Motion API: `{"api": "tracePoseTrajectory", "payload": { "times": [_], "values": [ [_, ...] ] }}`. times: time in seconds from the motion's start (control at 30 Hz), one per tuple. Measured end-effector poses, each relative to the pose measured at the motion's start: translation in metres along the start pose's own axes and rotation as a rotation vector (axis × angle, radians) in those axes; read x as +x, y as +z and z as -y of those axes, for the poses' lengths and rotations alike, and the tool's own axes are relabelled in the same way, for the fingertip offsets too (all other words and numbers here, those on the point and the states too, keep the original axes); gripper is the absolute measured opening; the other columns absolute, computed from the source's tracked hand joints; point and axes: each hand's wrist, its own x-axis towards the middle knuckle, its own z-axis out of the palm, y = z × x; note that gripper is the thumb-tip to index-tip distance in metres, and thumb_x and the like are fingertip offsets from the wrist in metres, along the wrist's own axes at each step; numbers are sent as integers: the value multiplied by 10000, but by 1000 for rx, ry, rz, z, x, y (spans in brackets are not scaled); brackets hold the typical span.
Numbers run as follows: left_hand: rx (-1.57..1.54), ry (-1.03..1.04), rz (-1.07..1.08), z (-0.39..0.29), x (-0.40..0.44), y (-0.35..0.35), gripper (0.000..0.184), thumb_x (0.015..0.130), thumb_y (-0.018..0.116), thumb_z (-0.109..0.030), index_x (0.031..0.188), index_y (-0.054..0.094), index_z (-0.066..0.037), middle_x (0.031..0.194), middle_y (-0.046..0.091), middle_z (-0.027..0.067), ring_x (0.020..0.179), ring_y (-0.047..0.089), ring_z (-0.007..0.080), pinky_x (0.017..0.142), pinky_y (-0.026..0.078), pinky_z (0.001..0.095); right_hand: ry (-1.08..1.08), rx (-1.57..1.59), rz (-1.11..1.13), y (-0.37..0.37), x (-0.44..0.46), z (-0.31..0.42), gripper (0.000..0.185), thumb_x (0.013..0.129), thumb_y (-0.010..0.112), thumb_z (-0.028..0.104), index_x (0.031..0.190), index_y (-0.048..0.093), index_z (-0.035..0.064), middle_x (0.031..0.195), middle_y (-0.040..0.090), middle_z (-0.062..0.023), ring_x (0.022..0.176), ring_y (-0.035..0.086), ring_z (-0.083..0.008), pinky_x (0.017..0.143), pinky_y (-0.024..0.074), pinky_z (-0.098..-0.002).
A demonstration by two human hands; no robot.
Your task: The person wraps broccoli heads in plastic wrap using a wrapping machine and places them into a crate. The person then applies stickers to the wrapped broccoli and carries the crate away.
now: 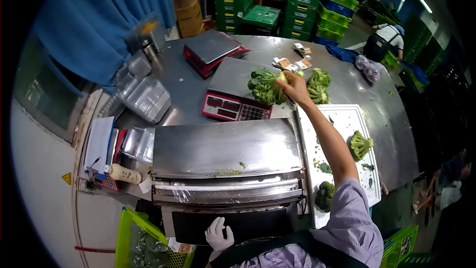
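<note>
My right hand [293,87] is closed on the pale stem of a broccoli head [263,88], over the plate of a red scale [237,105]. More broccoli [318,83] lies just right of that hand. My left hand [218,233], in a white glove, is over the black pad [188,226] of the wrapping machine, fingers apart and holding nothing. To the right, a white cutting board [310,141] bears a cut broccoli piece [360,145], a darker broccoli head [325,196] and small green scraps.
A second red scale [210,52] stands behind. Clear plastic trays [144,94] and a bottle [123,173] are at the left. Green crates [233,0] are stacked beyond the table. A green basket [121,240] is at lower left. Another person [389,42] bends at upper right.
</note>
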Motion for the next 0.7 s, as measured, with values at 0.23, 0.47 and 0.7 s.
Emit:
{"api": "tracePoseTrajectory", "payload": {
  "times": [0.23, 0.47, 0.7],
  "values": [
    [33, -11, 12, 3, -1, 2, 344, 684, 640, -140, 1026, 627, -106, 1079, 591, 23, 706, 548, 177, 660, 417, 336, -103, -412, 136, 68, 48, -5, 693, 725, 692, 503, 1254, 463, 117, 950, 639, -215, 875, 622, -373, 753, 492, -427],
    [69, -53, 17, -4, 4, -2, 288, 705, 627, -151, 992, 638, -136, 1074, 599, 12, 705, 543, 201, 630, 414, 344, -118, -406, 157, 33, 53, 6, 969, 576, 760, 591, 1315, 393, 83, 1077, 603, -244, 950, 607, -371, 792, 482, -420],
    [54, -19, -21, -5, 10, -5, 325, 687, 633, -144, 1012, 635, -140, 1070, 597, 7, 682, 539, 203, 616, 412, 338, -53, -455, 365, 37, 37, 29, 981, 539, 837, 443, 1321, 388, 55, 1233, 533, -192, 1122, 519, -350, 921, 438, -401]
  ]
}}
